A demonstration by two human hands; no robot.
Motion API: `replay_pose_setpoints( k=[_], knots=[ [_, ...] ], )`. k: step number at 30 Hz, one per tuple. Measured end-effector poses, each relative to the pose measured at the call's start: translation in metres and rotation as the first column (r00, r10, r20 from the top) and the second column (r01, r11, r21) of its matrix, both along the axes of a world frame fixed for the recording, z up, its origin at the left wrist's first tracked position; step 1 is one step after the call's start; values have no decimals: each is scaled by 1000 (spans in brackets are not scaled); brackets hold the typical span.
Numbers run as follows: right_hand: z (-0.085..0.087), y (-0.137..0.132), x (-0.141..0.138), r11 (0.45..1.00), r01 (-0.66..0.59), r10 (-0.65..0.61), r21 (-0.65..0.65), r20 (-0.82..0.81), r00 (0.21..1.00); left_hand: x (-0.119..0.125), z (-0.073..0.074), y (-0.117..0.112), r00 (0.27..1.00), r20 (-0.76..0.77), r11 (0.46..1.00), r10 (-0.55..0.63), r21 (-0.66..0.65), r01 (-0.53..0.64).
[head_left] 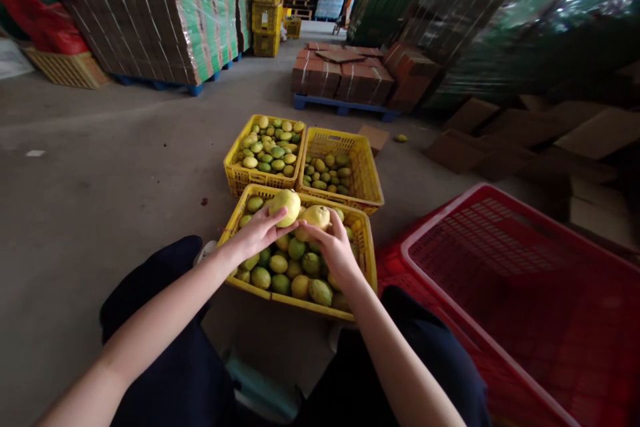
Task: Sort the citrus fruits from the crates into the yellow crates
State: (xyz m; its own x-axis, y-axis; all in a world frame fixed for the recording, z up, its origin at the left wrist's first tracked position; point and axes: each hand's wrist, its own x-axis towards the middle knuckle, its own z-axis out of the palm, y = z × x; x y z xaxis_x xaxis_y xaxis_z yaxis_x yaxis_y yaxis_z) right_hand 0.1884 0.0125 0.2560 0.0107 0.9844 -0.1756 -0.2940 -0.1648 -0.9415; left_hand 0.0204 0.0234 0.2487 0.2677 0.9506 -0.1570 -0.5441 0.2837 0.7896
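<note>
My left hand (260,232) is closed round a large yellow-green lemon (286,206), lifted just above the nearest yellow crate (367,260). My right hand (334,245) grips a second yellowish lemon (316,217) beside the first one. The two fruits nearly touch. Below both hands the crate is filled with several green and yellow lemons (295,267). My knees in dark trousers flank the crate's near side.
Two more yellow crates (235,163) (370,180) with lemons sit just beyond. A large red crate (500,293) lies at the right. Further off are a pallet of brown cartons (350,77), wrapped stacks (165,7), flat cardboard (525,133) and bare concrete floor (100,167).
</note>
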Motion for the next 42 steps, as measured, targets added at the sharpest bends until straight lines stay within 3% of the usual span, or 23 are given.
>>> replay_pose_setpoints(
  k=[3, 7, 11, 16, 18, 24, 28, 31, 35, 38, 42],
  knots=[
    [0, -4, 0, 984, 21, -59, 177, 210, 976, 0, 6, 4, 987, -132, 993, 87, 92, -76],
    [1, -8, -1, 950, 141, -209, 280, 230, 950, 0, 14, 7, 918, -321, 955, 232, 253, -153],
    [4, -9, 1, 952, 86, -154, 295, 214, 965, -1, 14, 4, 861, -433, 892, 267, 450, -50],
    [8, -14, 9, 927, 24, -141, 373, 288, 947, -5, 11, 0, 801, -519, 744, 299, 652, 145],
    [8, -17, 11, 915, 32, -183, 403, 344, 921, -6, 11, -1, 778, -548, 703, 307, 682, 203],
    [5, -25, 9, 889, 141, -303, 436, 329, 895, -6, 9, -4, 715, -613, 659, 337, 696, 286],
    [3, -28, 8, 896, 157, -288, 415, 277, 917, -8, 4, -4, 687, -622, 590, 376, 732, 340],
    [0, -28, 9, 900, 150, -281, 410, 281, 918, -9, 2, -3, 662, -633, 571, 401, 738, 359],
    [-4, -26, 10, 889, 138, -279, 437, 277, 919, -6, 2, -2, 621, -627, 615, 470, 737, 279],
    [-5, -23, 12, 917, 97, -200, 388, 237, 951, -4, 3, -2, 661, -638, 739, 394, 648, 186],
    [-4, -17, 15, 961, 49, -90, 273, 138, 986, 0, 1, -1, 770, -585, 911, 257, 412, 8]
  ],
)
